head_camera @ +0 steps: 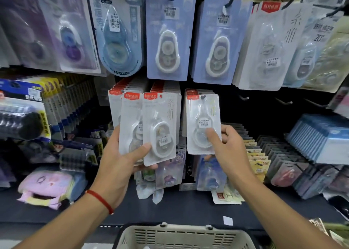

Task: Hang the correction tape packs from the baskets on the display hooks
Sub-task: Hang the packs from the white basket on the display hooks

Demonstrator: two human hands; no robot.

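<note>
A shop display wall (264,105) of hooks is filling the view, with blue packs (167,35) hanging along its top edge and rows of white packs (132,86) hanging lower down. The left hand (120,160) is gripping a fanned stack (149,127) of white correction tape packs, thumb pressing across the front one, fingers curled behind. Just beside it, the right hand (229,146) is pinching a single pack (204,124) by its lower part, thumb on the blister, holding its top hole up against a hook in front of a hanging row. A dark shelf (170,211) is lying below the hands, and a grey basket (183,236) is sitting at its near edge.
</note>
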